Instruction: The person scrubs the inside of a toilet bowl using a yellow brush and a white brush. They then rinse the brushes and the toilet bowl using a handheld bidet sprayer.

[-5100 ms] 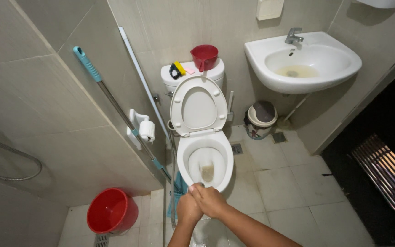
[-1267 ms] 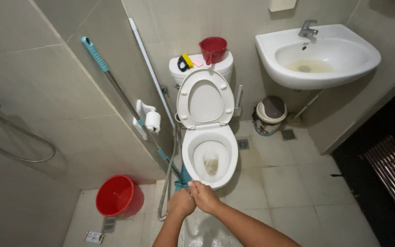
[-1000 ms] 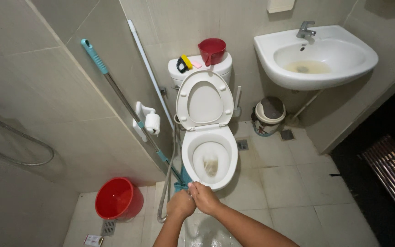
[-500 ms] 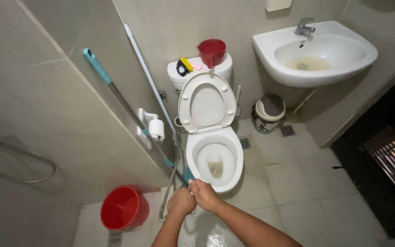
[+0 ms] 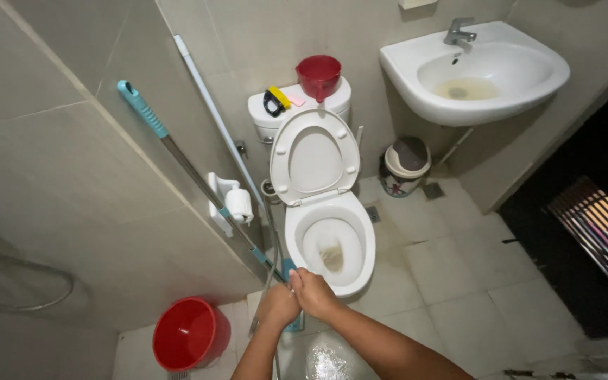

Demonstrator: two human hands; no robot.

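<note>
Tiled bathroom, wet floor [image 5: 332, 359] — both hands [image 5: 297, 299] clasped together (grip contents unclear) before toilet [image 5: 328, 243].

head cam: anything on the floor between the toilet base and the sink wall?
Yes, in the head view: a small lidded waste bin stands between the toilet and the sink, with two floor drains beside it.

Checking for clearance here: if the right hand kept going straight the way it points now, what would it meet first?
Probably the front rim of the toilet bowl. The right hand sits just before it, beside the left hand, pointing up-frame toward the bowl. Depth is unclear; it might pass above the rim.
</note>
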